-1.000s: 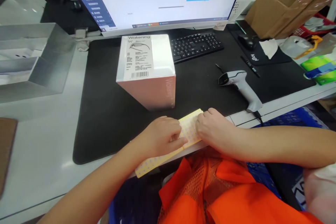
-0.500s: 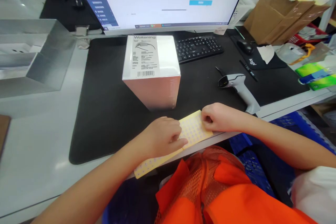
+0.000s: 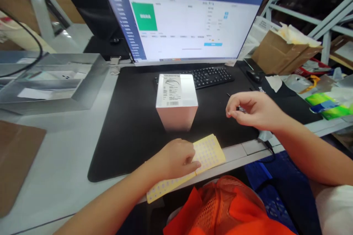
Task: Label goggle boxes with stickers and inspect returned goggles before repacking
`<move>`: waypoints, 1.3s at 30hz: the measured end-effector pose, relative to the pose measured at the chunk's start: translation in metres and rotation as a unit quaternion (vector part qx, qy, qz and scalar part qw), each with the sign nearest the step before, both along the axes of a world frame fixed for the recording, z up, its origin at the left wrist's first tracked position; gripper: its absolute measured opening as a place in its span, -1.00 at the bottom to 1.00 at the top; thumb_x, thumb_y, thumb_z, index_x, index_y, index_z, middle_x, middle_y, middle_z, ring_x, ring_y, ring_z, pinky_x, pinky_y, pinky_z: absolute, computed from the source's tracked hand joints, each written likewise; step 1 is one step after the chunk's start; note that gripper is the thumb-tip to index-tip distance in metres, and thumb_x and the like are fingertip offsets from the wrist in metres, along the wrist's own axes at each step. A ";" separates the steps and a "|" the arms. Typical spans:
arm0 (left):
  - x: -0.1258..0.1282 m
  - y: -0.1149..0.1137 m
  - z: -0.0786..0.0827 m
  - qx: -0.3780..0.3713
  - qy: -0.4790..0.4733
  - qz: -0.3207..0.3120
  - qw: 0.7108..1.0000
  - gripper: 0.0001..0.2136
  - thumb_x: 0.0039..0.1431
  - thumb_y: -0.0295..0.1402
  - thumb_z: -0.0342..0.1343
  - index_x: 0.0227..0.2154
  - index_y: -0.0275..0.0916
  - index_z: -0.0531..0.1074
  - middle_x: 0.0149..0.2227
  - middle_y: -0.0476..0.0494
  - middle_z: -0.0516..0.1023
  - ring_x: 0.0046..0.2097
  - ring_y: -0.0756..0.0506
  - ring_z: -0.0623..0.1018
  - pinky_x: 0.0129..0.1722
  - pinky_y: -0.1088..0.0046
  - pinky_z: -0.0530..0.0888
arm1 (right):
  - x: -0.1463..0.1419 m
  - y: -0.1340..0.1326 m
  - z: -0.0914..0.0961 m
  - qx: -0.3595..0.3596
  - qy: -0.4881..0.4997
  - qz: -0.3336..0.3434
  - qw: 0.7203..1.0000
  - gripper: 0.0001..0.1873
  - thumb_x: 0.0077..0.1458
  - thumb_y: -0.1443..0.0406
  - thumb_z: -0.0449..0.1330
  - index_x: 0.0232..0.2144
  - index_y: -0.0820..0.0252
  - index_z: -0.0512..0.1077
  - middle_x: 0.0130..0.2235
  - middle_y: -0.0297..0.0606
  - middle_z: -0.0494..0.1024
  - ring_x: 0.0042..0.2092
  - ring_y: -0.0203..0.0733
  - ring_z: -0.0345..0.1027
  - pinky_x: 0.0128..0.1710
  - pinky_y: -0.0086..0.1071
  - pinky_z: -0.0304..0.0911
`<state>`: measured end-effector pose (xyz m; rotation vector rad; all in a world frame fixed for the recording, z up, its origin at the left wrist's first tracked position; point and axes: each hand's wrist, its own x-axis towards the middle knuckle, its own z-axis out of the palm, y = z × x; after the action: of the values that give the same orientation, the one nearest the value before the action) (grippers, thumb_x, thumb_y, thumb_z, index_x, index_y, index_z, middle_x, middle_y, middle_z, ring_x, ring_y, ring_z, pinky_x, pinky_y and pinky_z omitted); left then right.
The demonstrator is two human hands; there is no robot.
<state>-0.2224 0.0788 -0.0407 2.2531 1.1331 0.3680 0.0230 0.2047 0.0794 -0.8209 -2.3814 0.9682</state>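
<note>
My left hand (image 3: 176, 159) lies on a yellow sheet of small stickers (image 3: 211, 154) at the desk's front edge, its fingers curled and pressing the sheet down. Raised above the black mat, my right hand (image 3: 253, 110) has its thumb and fingertips pinched together; whatever they hold is too small to make out. Beyond the sheet stands a box (image 3: 176, 117) with a white top, a pinkish front and a printed barcode label (image 3: 171, 90). The barcode scanner (image 3: 265, 136) is mostly hidden behind my right hand, with the end of its handle showing.
A monitor (image 3: 187, 25) stands behind a black keyboard (image 3: 212, 77). To the right are a mouse (image 3: 253, 76), paper bags (image 3: 281, 53) and a green packet (image 3: 328, 99). On the left are a grey metal tray (image 3: 82, 95) and a piece of cardboard (image 3: 22, 158).
My right hand has lifted off the sticker sheet and moved up and right, in front of the scanner. My left hand stays on the sheet. The view has tilted up, showing more monitor.
</note>
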 end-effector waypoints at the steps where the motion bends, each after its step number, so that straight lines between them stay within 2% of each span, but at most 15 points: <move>1: 0.000 0.000 0.001 -0.001 0.000 0.003 1.000 -0.68 0.23 -0.20 0.18 -0.55 -0.24 0.31 -0.48 0.03 0.41 -0.39 -0.03 0.39 -0.27 0.39 0.26 | -0.011 0.003 0.021 0.057 -0.006 0.002 0.998 -0.92 0.00 0.33 0.26 -0.51 0.18 0.45 -0.43 -0.30 0.55 -0.37 -0.24 0.38 -0.32 -0.38 0.26; 3: 0.000 -0.001 0.003 -0.001 -0.001 0.010 1.000 -0.69 0.22 -0.20 0.19 -0.55 -0.23 0.32 -0.48 0.04 0.42 -0.39 -0.02 0.39 -0.27 0.39 0.27 | -0.038 0.008 0.055 0.147 -0.034 0.016 0.988 -0.94 -0.03 0.36 0.25 -0.52 0.18 0.46 -0.47 -0.35 0.52 -0.40 -0.27 0.35 -0.34 -0.39 0.21; 5: -0.001 -0.001 0.005 -0.004 0.002 0.015 1.000 -0.70 0.20 -0.21 0.21 -0.56 -0.23 0.33 -0.48 0.04 0.43 -0.39 -0.02 0.40 -0.25 0.39 0.29 | -0.066 0.014 0.075 0.205 -0.081 0.042 0.975 -0.93 -0.05 0.39 0.23 -0.54 0.19 0.46 -0.50 -0.39 0.49 -0.42 -0.31 0.30 -0.34 -0.39 0.17; 9: -0.001 -0.002 0.009 -0.011 0.009 0.019 1.000 -0.71 0.17 -0.23 0.24 -0.57 -0.23 0.35 -0.48 0.05 0.45 -0.38 -0.02 0.41 -0.22 0.39 0.31 | -0.108 0.025 0.084 0.268 -0.200 0.091 0.938 -0.91 -0.09 0.44 0.21 -0.56 0.19 0.46 -0.48 -0.38 0.49 -0.42 -0.30 0.27 -0.33 -0.36 0.13; 13: -0.001 -0.002 0.007 -0.002 0.008 0.011 1.000 -0.69 0.17 -0.17 0.24 -0.56 -0.22 0.38 -0.47 0.04 0.47 -0.39 -0.03 0.42 -0.23 0.37 0.32 | -0.122 0.027 0.081 0.288 -0.272 0.111 0.911 -0.91 -0.09 0.44 0.21 -0.56 0.19 0.45 -0.44 -0.33 0.52 -0.41 -0.28 0.28 -0.37 -0.36 0.10; 17: -0.001 -0.003 0.002 0.010 0.007 0.017 1.000 -0.67 0.17 -0.13 0.24 -0.57 -0.22 0.39 -0.46 0.03 0.49 -0.37 -0.05 0.44 -0.23 0.35 0.31 | -0.121 0.024 0.079 0.309 -0.291 0.121 0.898 -0.89 -0.08 0.44 0.20 -0.57 0.20 0.41 -0.45 -0.32 0.50 -0.42 -0.28 0.26 -0.40 -0.36 0.06; 21: -0.001 -0.003 0.001 0.009 0.001 0.022 1.000 -0.67 0.16 -0.14 0.25 -0.58 -0.22 0.39 -0.46 0.02 0.50 -0.37 -0.06 0.45 -0.22 0.34 0.32 | -0.110 0.021 0.072 0.342 -0.243 0.138 0.897 -0.87 0.02 0.45 0.18 -0.52 0.22 0.45 -0.41 -0.28 0.49 -0.39 -0.27 0.28 -0.38 -0.37 0.11; 25: -0.001 -0.003 0.004 0.002 0.000 0.024 1.000 -0.67 0.15 -0.14 0.26 -0.58 -0.22 0.39 -0.46 0.01 0.51 -0.38 -0.06 0.45 -0.22 0.35 0.35 | -0.094 0.018 0.060 0.367 -0.175 0.157 0.900 -0.81 0.21 0.40 0.11 -0.34 0.25 0.53 -0.29 -0.18 0.53 -0.29 -0.20 0.38 -0.28 -0.34 0.23; 30: -0.001 -0.003 0.009 -0.002 0.003 0.025 1.000 -0.67 0.14 -0.16 0.27 -0.59 -0.23 0.39 -0.47 0.00 0.51 -0.40 -0.06 0.44 -0.23 0.35 0.36 | -0.086 0.014 0.049 0.414 -0.125 0.164 0.886 -0.80 0.27 0.35 0.09 -0.22 0.23 0.53 -0.07 -0.03 0.54 -0.06 -0.01 0.43 -0.06 -0.16 0.35; 33: -0.001 -0.003 0.009 0.004 -0.001 0.024 1.000 -0.68 0.14 -0.16 0.27 -0.59 -0.22 0.39 -0.47 -0.01 0.52 -0.40 -0.06 0.44 -0.25 0.35 0.35 | -0.083 0.014 0.041 0.377 -0.084 0.181 0.904 -0.78 0.26 0.37 0.08 -0.12 0.19 0.49 0.00 -0.04 0.54 0.04 0.00 0.41 0.04 -0.09 0.37; 36: -0.002 -0.004 0.009 0.005 -0.004 0.022 1.000 -0.68 0.14 -0.16 0.27 -0.59 -0.23 0.40 -0.47 -0.03 0.53 -0.40 -0.06 0.46 -0.24 0.35 0.35 | -0.077 0.019 0.028 0.333 -0.046 0.175 0.925 -0.68 0.29 0.35 0.06 0.05 0.15 0.44 0.08 -0.05 0.51 0.16 0.02 0.35 0.18 -0.01 0.31; 39: -0.002 -0.005 0.009 0.004 -0.005 0.028 1.000 -0.68 0.14 -0.16 0.27 -0.58 -0.23 0.40 -0.46 -0.02 0.53 -0.39 -0.06 0.46 -0.23 0.35 0.35 | -0.069 0.024 0.010 0.314 -0.019 0.180 0.932 -0.55 0.32 0.20 0.13 0.23 0.10 0.35 0.21 -0.02 0.40 0.31 0.07 0.20 0.30 0.06 0.19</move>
<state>-0.2246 0.0742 -0.0321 2.2279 1.1926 0.4059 -0.0460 0.2286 0.0893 -0.1632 -2.6847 0.2474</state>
